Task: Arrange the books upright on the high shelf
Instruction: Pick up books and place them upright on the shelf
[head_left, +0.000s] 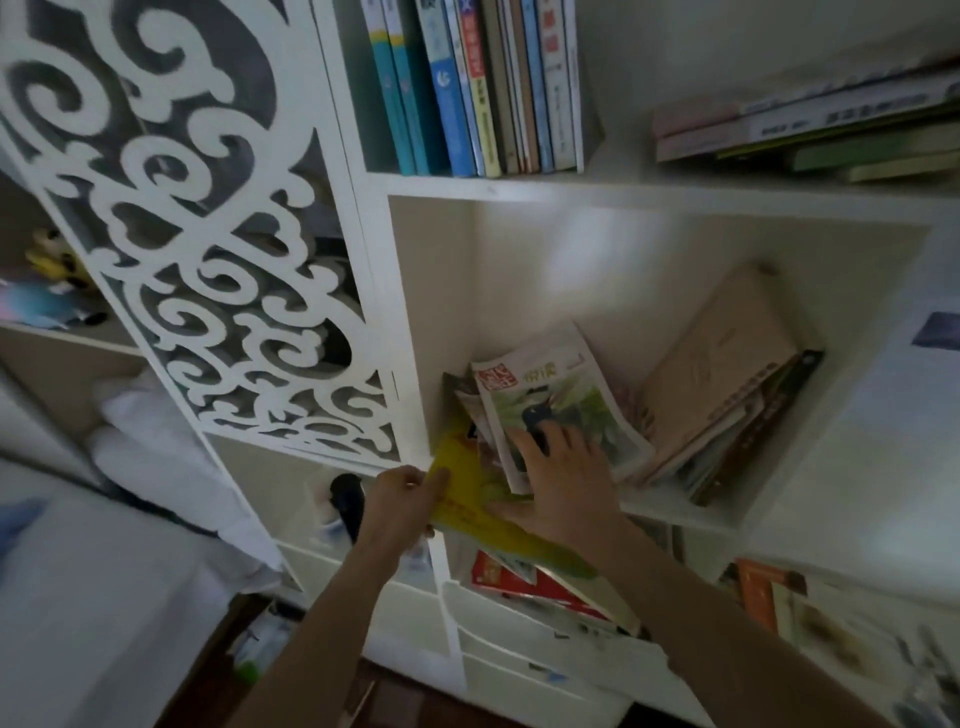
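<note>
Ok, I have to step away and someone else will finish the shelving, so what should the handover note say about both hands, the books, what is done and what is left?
Left hand: pinching the edge of the yellow book, which sticks out over the front of the middle cubby.
Right hand: fingers spread flat on the green-cover magazine in the same cubby.
Tan book and others lean in a loose heap there.
Done: a row of upright books stands on the high shelf.
Left: the cubby heap, and a flat stack on the shelf's right.

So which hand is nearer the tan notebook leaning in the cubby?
Right. The right hand rests on the magazine just left of the tan notebook; the left hand pinches the yellow book farther left.
</note>
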